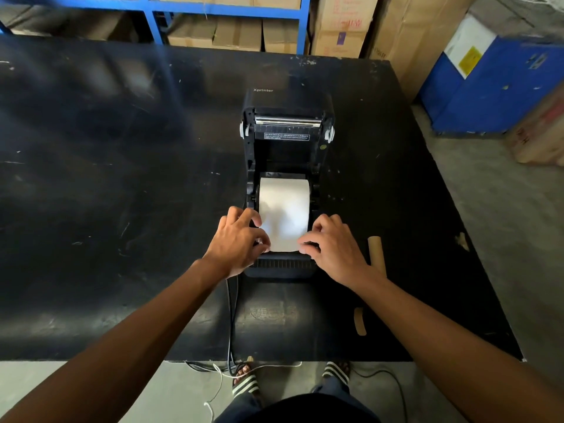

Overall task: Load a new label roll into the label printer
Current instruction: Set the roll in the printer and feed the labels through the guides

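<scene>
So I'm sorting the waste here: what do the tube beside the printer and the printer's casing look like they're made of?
The tube looks like plain cardboard: matte brown, rolled, with an open hollow end, probably a spent roll core. The printer casing looks like moulded black plastic with a dull, slightly textured finish and printed lettering. The bright bar across its open lid looks metallic, though that is only a guess.

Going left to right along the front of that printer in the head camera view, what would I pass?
Left hand → pulled-out end of the label roll → right hand → empty cardboard core lying on the black table.
</scene>
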A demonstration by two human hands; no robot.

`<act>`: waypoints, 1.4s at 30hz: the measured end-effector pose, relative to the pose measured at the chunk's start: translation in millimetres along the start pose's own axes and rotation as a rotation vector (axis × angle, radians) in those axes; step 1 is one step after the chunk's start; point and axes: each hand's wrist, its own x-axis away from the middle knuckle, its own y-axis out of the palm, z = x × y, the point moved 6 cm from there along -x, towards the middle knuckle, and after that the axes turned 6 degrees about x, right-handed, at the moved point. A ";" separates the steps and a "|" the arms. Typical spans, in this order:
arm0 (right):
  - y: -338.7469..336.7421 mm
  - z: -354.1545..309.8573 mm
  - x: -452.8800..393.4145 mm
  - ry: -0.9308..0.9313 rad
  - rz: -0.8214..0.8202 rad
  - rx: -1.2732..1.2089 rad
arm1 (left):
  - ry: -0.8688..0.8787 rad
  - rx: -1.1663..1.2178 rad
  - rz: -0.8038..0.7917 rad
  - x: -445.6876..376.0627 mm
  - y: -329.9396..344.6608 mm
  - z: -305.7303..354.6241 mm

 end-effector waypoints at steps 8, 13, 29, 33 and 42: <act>-0.9 -12.0 12.1 -0.168 0.107 0.110 | 0.082 0.006 0.131 13.8 9.6 0.6; 1.8 -16.8 30.1 -0.194 0.121 0.043 | 0.167 0.093 0.149 35.0 10.8 10.0; 8.6 -34.2 74.4 -0.476 0.127 -0.021 | 0.432 0.130 0.042 84.0 18.8 15.0; 15.9 -40.5 80.1 -0.566 0.163 0.065 | 0.457 0.066 0.031 87.0 25.0 14.5; 29.7 -45.3 87.6 -0.656 0.066 0.128 | 0.514 0.004 -0.029 95.1 34.2 14.7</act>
